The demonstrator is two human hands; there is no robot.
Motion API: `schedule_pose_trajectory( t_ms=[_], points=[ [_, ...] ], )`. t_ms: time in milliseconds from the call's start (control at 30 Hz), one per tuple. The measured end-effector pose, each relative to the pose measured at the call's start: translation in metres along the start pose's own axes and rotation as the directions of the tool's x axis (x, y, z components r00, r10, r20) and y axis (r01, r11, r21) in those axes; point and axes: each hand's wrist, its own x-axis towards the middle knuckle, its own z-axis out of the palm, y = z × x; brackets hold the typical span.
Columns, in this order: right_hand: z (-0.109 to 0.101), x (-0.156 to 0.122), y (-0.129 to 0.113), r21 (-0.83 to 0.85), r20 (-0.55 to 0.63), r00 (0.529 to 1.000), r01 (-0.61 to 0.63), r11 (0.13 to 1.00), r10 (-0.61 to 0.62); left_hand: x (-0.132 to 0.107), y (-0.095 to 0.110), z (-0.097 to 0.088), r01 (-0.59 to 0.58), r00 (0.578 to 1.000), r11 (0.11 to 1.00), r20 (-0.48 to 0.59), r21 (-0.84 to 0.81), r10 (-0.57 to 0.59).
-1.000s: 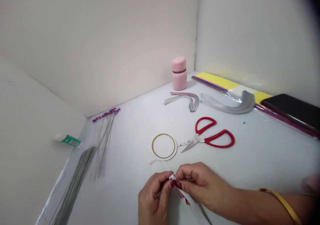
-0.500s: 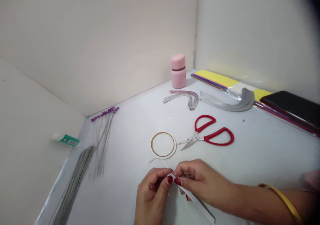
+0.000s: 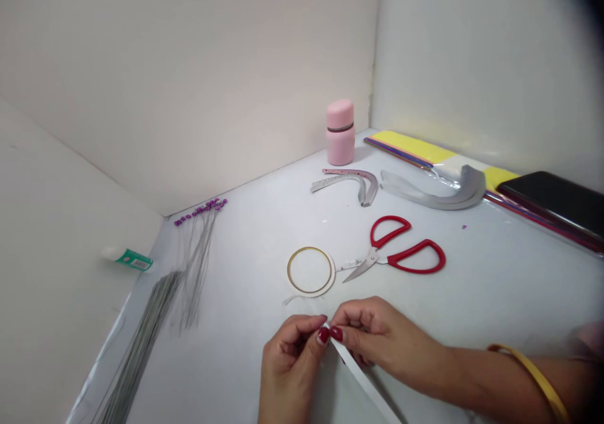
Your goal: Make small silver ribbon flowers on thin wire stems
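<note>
My left hand [image 3: 293, 362] and my right hand [image 3: 377, 336] meet at the front of the table, thumbs and fingers pinched together tip to tip. Between them they grip the end of a narrow white strip [image 3: 361, 380], which slants down to the right under my right hand. The strip's far end runs out of view, and its pinched tip is mostly hidden by my fingers. Just beyond my hands lies a roll of tape [image 3: 333, 273] with a pale loose end. Beside it are red-handled scissors [image 3: 396, 257], their blades pointing left.
A pink bottle [image 3: 340, 144] stands at the back corner. Curled strips [image 3: 438, 197] lie before a yellow pack [image 3: 410, 146] and a black phone [image 3: 557, 194]. To the left are a bundle of grey wires [image 3: 141, 348], purple-tipped wires [image 3: 201, 241] and a green-labelled tube [image 3: 134, 260].
The view has shifted slightly. The white strip has turned so that its flat face shows more, and my right hand's lower fingers have tucked out of sight behind it.
</note>
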Motion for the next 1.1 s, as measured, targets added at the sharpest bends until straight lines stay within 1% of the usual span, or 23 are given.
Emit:
schedule_pose_trajectory(
  t_ms=[67,167,233,300,367,467,533,600,700,833,900,933,967,1000,1067,1100],
  points=[
    [0.000,0.000,-0.002,0.050,0.003,1.000,0.007,0.999,-0.007,-0.001,0.001,0.001,-0.019,1.000,1.000,0.008,0.014,0.019],
    [0.001,0.000,-0.005,0.113,0.004,1.000,-0.004,0.994,0.003,-0.003,0.002,0.002,0.038,0.998,0.997,-0.055,-0.063,-0.042],
    [0.002,-0.001,-0.005,0.088,-0.008,1.000,-0.009,0.996,0.010,-0.003,0.002,0.003,0.061,0.996,0.994,-0.062,-0.087,-0.067],
    [0.002,-0.002,-0.005,0.062,-0.009,1.000,-0.009,0.998,0.010,-0.004,0.002,0.004,0.052,0.998,0.998,-0.042,-0.047,-0.054],
    [0.001,-0.002,-0.003,0.066,0.004,1.000,0.001,0.998,-0.001,-0.004,0.002,0.004,0.055,0.997,0.998,-0.052,-0.027,-0.056],
    [0.002,-0.002,-0.002,0.069,-0.007,1.000,0.025,0.997,-0.024,-0.004,0.002,0.004,0.074,0.995,0.996,-0.059,-0.040,-0.076],
    [0.003,-0.002,-0.001,0.080,-0.013,0.999,0.032,0.996,-0.031,-0.005,0.000,0.005,0.036,0.999,0.999,-0.038,-0.016,-0.036],
    [0.004,-0.001,0.000,0.138,0.006,1.000,0.015,0.990,-0.016,-0.004,-0.003,0.005,-0.013,1.000,1.000,-0.015,-0.007,0.013],
    [0.005,0.000,0.000,0.214,0.042,0.999,-0.029,0.976,0.021,-0.003,-0.010,0.005,-0.026,0.999,0.999,-0.023,-0.034,0.026],
    [0.005,0.001,0.001,0.156,0.018,0.999,-0.052,0.986,0.050,-0.002,-0.015,0.003,-0.043,0.997,0.996,-0.067,0.076,0.048],
    [0.005,0.000,0.002,0.128,-0.001,0.999,-0.046,0.991,0.047,-0.003,-0.013,0.002,-0.093,0.992,0.984,-0.069,0.153,0.104],
    [0.005,0.000,0.002,0.127,-0.005,0.999,-0.039,0.991,0.040,-0.004,-0.011,0.002,-0.147,0.984,0.967,-0.067,0.209,0.164],
    [0.005,0.000,0.003,0.132,-0.007,0.999,-0.032,0.991,0.034,-0.005,-0.009,0.002,-0.222,0.967,0.934,-0.058,0.279,0.247],
    [0.005,0.000,0.003,0.139,-0.007,1.000,-0.029,0.990,0.031,-0.006,-0.006,0.002,-0.307,0.938,0.882,-0.042,0.358,0.343],
    [0.006,-0.001,0.003,0.159,-0.003,0.999,-0.032,0.987,0.032,-0.008,-0.003,0.002,-0.465,0.847,0.729,0.013,0.503,0.531],
    [0.006,-0.001,0.003,0.166,-0.002,0.999,-0.035,0.986,0.035,-0.008,-0.002,0.001,-0.522,0.797,0.648,0.047,0.555,0.602]
  ],
)
